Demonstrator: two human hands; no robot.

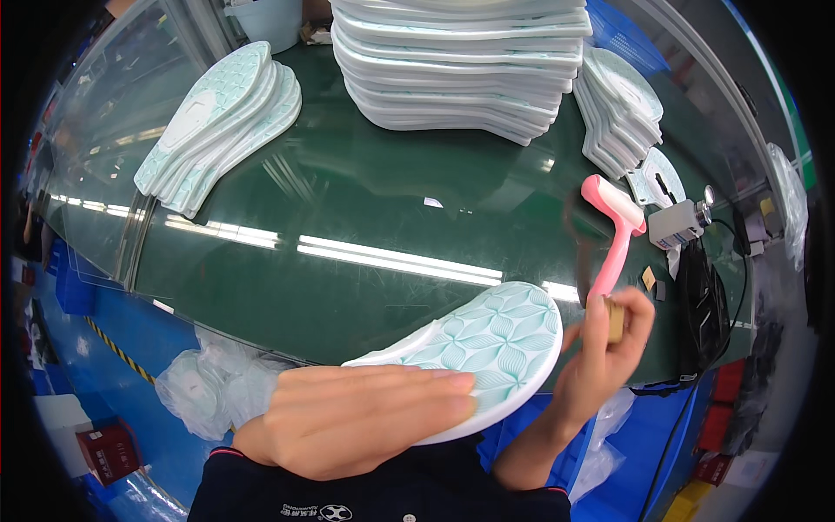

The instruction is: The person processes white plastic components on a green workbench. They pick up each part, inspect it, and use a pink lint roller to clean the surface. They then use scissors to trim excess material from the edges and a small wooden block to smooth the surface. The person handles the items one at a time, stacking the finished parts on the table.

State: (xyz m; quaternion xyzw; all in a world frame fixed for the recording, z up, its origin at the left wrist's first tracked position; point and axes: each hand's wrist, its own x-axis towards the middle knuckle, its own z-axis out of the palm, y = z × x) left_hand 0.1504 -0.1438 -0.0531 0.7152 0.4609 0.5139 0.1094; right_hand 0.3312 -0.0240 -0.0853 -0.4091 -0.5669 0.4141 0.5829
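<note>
By the near edge of the green counter (374, 196), my left hand (365, 418) holds a teal-patterned panel (504, 335); my right hand (602, 358) pinches a tan block (616, 322).

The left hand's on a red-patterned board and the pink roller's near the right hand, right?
Not red: the head view shows the board is patterned in teal. The left hand is on it, and the pink roller is near the right hand.

Left fingers (409, 391) straight, right fingers (596, 335) curled.
</note>
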